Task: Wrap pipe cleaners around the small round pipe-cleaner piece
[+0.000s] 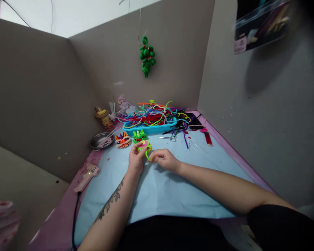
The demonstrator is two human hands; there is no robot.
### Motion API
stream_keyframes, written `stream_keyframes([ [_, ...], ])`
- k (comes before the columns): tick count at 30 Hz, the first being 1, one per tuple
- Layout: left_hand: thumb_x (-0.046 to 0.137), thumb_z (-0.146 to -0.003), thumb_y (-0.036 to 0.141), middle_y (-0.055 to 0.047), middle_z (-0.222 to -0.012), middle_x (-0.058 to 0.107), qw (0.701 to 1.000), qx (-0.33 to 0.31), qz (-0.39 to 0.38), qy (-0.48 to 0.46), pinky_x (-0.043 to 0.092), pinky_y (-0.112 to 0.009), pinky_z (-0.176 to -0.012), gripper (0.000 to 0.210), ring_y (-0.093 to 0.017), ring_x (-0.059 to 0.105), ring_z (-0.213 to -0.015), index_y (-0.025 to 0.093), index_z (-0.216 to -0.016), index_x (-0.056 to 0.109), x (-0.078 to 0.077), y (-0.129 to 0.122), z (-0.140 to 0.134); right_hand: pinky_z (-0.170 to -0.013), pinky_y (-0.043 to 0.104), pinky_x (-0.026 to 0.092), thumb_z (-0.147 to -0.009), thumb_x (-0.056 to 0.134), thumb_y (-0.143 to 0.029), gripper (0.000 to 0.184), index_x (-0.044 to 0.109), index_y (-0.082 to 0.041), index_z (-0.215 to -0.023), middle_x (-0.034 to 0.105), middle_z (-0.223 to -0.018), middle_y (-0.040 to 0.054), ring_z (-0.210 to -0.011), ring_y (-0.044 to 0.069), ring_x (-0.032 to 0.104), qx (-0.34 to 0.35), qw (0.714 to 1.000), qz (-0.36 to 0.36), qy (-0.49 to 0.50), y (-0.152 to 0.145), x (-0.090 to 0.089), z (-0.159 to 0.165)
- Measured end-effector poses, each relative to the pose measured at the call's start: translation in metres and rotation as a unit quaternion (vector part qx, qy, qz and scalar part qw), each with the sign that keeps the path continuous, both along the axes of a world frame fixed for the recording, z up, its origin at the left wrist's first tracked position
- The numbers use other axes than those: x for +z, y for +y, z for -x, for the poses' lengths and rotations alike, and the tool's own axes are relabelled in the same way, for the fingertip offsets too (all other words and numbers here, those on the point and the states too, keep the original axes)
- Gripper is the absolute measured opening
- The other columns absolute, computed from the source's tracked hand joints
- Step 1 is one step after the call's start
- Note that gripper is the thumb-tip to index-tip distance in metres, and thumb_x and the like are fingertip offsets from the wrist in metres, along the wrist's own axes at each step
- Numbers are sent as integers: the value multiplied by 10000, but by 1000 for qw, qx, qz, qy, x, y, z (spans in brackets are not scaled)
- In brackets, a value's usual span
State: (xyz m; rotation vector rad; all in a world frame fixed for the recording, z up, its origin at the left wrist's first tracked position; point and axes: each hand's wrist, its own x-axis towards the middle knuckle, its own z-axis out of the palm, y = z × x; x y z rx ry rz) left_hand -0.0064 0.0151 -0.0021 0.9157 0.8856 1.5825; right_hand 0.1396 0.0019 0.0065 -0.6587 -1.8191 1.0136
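Between the fingers of my left hand [136, 158] is a small pink and yellow-green pipe-cleaner piece [146, 143]. A lime-green pipe-cleaner end [147, 154] hangs from it toward my right hand [166, 160]. The fingertips of my right hand are pinched together at the lower tip of that strand. Just behind my left hand sits a green pipe-cleaner animal head [139, 136] with ears and eyes. Left of it lies an orange and white pipe-cleaner head [122, 140].
A blue tray [151, 129] heaped with coloured pipe cleaners [157, 116] stands at the back. Scissors [169, 138] lie before it. At left are a metal bowl [101, 141], a pink glue gun [87, 177] with a cord, and a drink cup [104, 118]. Grey partitions [172, 69] enclose the table.
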Motion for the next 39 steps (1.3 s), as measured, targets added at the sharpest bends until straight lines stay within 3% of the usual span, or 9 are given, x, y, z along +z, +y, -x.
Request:
stream_keyframes([
  [2,759,-566,213,-31,-890,649,1000,0,-5,8,466,-309,-760,366,-150,633,-761,178,-874,565,-1,-1,0,-631,253,435,-841,422,-340,291,577,-169,-663,578,-654,16,-640,131,539,-89,996,1,17,8,-1,-1],
  [4,752,-578,204,-39,-934,644,1000,-5,-14,24,467,-303,-764,349,-152,625,-800,179,-876,573,-2,-1,-1,-617,246,423,-810,479,-323,207,573,-172,-704,556,-699,13,-651,127,514,-184,982,-12,32,16,-2,-2],
  [6,746,-588,193,-43,-966,639,999,-13,-27,41,463,-292,-773,333,-153,614,-839,180,-877,581,-4,-2,-2,-618,241,419,-753,558,-287,112,584,-178,-752,546,-748,12,-676,128,504,-216,976,-34,25,21,-1,-2],
  [13,753,-577,209,-41,-979,643,998,-42,-26,40,451,-287,-769,340,-148,608,-817,185,-880,601,-9,-2,0,-624,242,390,-749,557,-212,104,602,-183,-660,551,-662,-1,-668,129,499,-178,981,-71,-22,25,-1,-4],
  [21,755,-572,182,-21,-924,647,998,-56,-23,25,437,-247,-712,318,-136,596,-798,188,-851,602,-9,-1,-1,-571,235,380,-666,631,-248,94,596,-163,-645,559,-619,-14,-596,118,495,-206,978,41,-2,34,-6,-6],
  [31,756,-565,164,-22,-914,650,998,-53,-21,18,435,-249,-718,354,-129,597,-783,189,-879,594,-10,0,0,-616,255,378,-707,583,-281,144,611,-168,-622,557,-642,5,-654,137,495,-203,979,36,4,30,-6,-1],
  [39,762,-558,194,-31,-911,646,998,-46,-6,51,442,-252,-693,368,-126,600,-750,181,-884,593,-12,-1,0,-598,254,382,-691,596,-303,144,608,-160,-680,562,-652,-1,-610,122,475,-175,979,87,58,33,-12,1],
])
